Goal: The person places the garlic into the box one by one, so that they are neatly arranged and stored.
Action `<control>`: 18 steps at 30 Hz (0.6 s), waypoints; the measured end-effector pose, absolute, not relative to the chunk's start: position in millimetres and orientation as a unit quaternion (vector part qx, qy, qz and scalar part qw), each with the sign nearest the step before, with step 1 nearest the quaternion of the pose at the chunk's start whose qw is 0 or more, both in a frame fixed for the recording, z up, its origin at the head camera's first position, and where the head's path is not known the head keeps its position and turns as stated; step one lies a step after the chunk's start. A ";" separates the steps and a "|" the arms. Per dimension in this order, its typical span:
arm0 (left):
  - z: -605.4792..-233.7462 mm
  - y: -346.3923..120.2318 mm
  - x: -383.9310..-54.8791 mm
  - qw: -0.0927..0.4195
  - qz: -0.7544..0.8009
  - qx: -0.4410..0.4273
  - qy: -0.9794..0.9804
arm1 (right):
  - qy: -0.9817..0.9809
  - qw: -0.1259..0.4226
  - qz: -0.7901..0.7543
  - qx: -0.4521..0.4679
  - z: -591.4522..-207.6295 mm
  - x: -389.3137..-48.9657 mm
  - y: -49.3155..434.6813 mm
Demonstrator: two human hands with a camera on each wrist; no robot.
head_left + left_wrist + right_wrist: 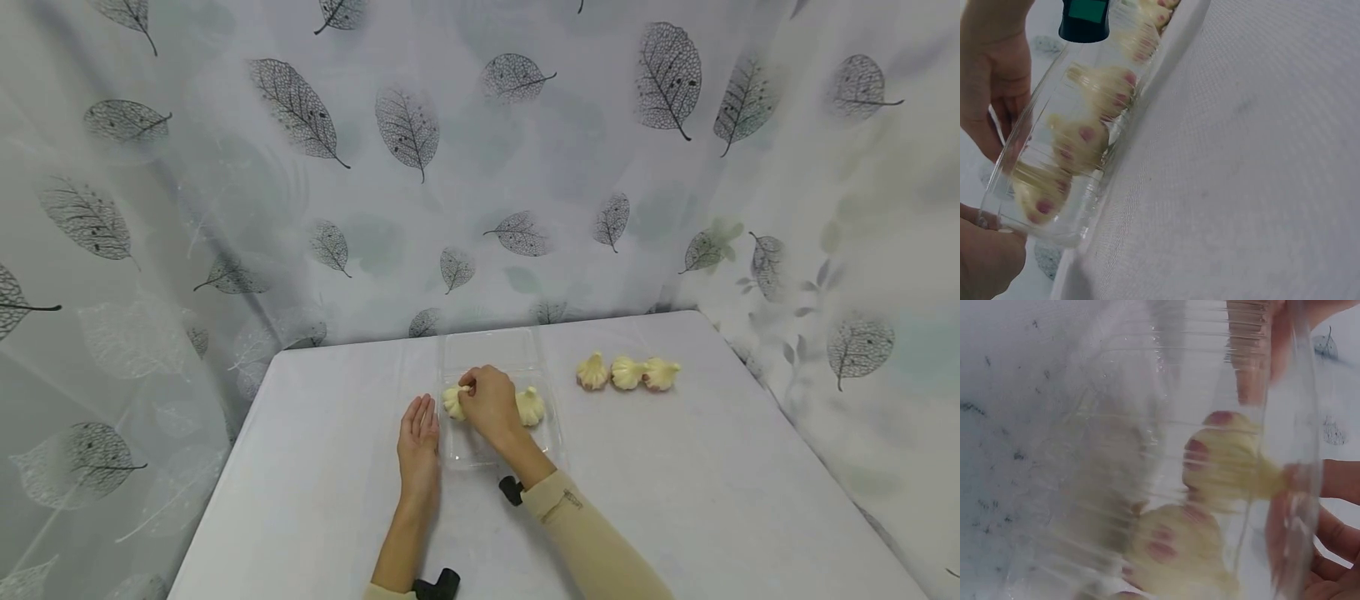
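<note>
A clear plastic container [468, 452] lies on the white-covered table, its lid folded back at the far side. My right hand [492, 406] reaches over it and pinches the stem of a garlic bulb [452, 403] at the container's left side; the pinch shows in the right wrist view, through the clear wall, on the garlic bulb's stem [1272, 481]. Another garlic bulb [531, 407] sits at the right side, and a middle garlic bulb [1082, 147] shows in the left wrist view. My left hand [418, 450] rests against the container's left edge, fingers straight.
Three more garlic bulbs [626, 372] stand in a row on the table to the right of the container. A leaf-patterned curtain [465, 167] hangs behind and on both sides of the table [322, 467].
</note>
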State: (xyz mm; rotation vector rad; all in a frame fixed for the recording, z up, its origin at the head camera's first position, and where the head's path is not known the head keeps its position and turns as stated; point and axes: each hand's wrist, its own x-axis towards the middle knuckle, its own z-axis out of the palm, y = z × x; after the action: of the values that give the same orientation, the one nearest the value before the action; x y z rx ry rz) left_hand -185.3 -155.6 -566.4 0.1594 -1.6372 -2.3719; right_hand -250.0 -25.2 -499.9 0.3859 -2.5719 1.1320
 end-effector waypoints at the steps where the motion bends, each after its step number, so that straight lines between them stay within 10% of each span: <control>1: -566.4 -155.2 -185.4 0.129 -0.814 0.054 -0.563 | -0.898 0.152 0.392 0.134 -500.1 -251.1 -25.7; 18: -568.0 -153.8 -186.0 0.141 -0.815 0.042 -0.560 | -0.906 0.115 0.380 0.150 -509.9 -258.8 -27.4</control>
State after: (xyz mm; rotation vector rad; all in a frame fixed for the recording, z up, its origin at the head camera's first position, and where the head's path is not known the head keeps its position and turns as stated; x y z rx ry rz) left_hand -186.0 -153.8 -568.0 0.1217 -1.6177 -2.3542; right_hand -258.8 -27.4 -509.9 0.4388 -2.6535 1.1123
